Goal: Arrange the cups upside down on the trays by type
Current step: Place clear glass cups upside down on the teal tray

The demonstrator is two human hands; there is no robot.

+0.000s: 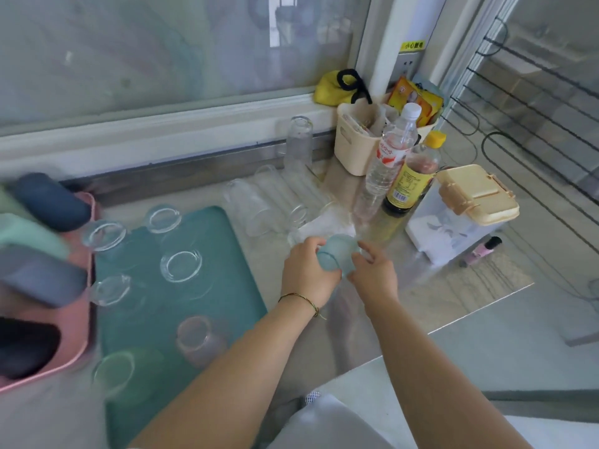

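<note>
Lying sideways, left-to-right: blue cup (339, 252)

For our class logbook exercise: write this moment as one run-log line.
left hand: grips blue cup | right hand: grips blue cup | place: right of teal tray | status: cup not yet placed

I see two bare forearms. A thin gold-and-dark bracelet (299, 299) circles the left wrist, just right of the teal tray (227, 254). Pale clothing (324, 422) shows beyond the tray's near right corner.
</note>
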